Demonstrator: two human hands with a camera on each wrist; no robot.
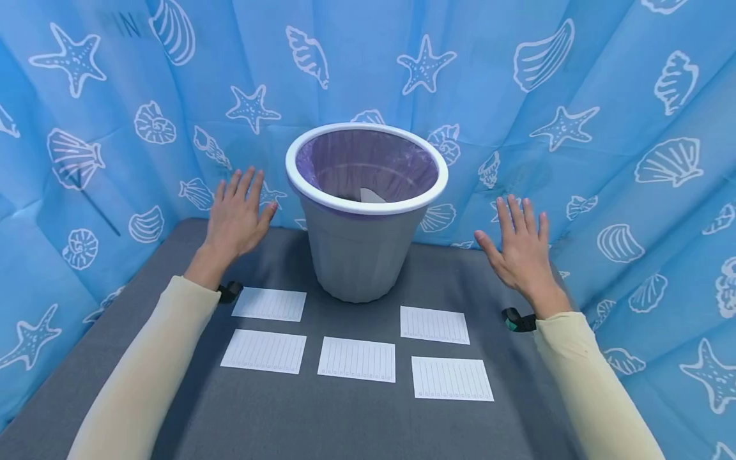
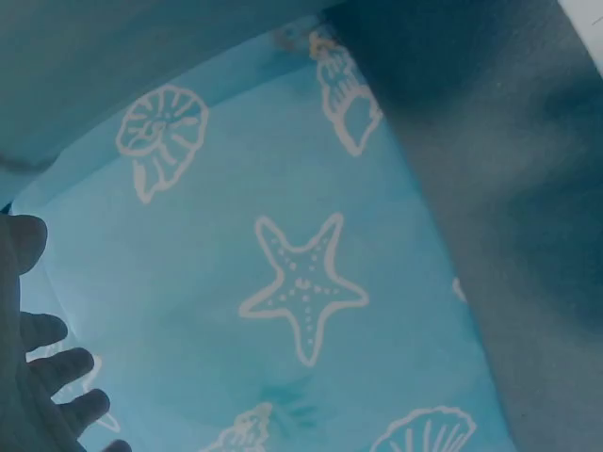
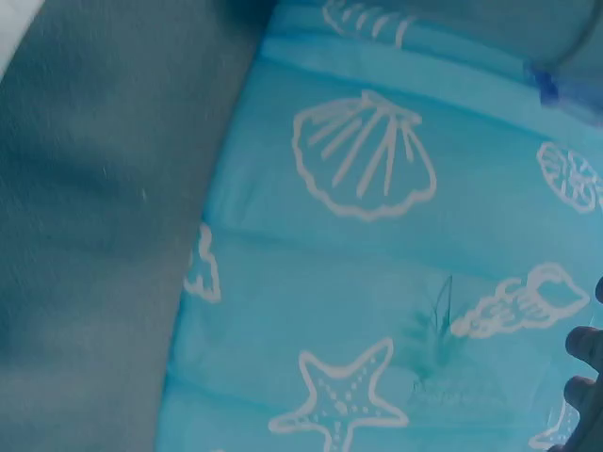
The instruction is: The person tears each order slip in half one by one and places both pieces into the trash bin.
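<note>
My left hand (image 1: 236, 214) is raised left of a grey waste bin (image 1: 362, 249), its fingers straight and nothing in it. On the bin's other side my right hand (image 1: 520, 249) is held up the same way, fingers spread and holding nothing. The bin has a white rim and a purple liner (image 1: 374, 160); a white piece (image 1: 370, 196) and something dark lie inside, too hidden to name. In front of the bin several white lined paper cards (image 1: 356, 359) lie flat. Fingertips (image 2: 71, 367) of the left hand show in the left wrist view, and fingertips (image 3: 582, 348) in the right wrist view.
A dark grey cloth-covered table (image 1: 345, 421) bears the bin and cards. Behind and around it hangs a blue curtain (image 1: 356, 57) with white shells and starfish. Black bands (image 1: 520, 321) sit at both wrists.
</note>
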